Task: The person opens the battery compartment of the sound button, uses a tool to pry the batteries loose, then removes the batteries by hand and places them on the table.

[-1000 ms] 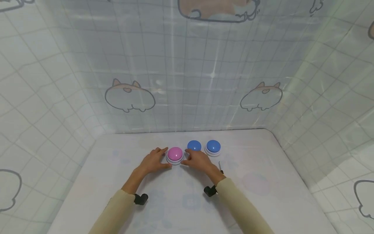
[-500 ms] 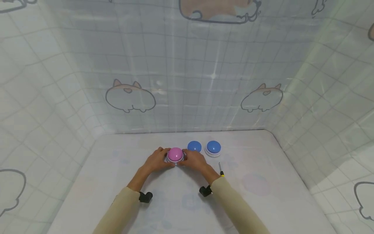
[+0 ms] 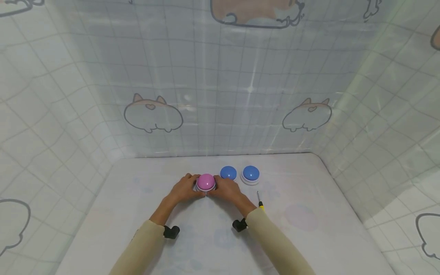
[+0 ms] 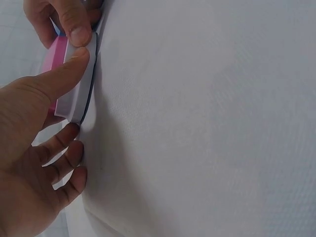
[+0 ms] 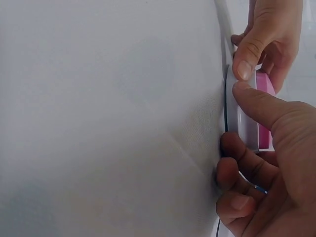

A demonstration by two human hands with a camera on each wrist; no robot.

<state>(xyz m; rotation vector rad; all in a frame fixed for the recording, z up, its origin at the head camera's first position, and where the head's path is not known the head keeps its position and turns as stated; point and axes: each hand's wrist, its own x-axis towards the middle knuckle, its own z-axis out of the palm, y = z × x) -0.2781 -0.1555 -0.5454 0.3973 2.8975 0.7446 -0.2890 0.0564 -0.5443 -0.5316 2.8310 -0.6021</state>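
The left hand [image 4: 19,133] grips a pink-topped push button [image 4: 76,98], thumb across its white base. The right hand's [image 4: 69,17] thumb presses that base just beside it. Pale cloth [image 4: 173,123] spreads alongside.

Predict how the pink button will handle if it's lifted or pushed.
The pink button looks rigid, with smooth, hard-looking sides, so it should keep its shape when gripped. Its wide, low white base makes tipping unlikely; pushed, it would probably slide. The glossy dome may be slippery.
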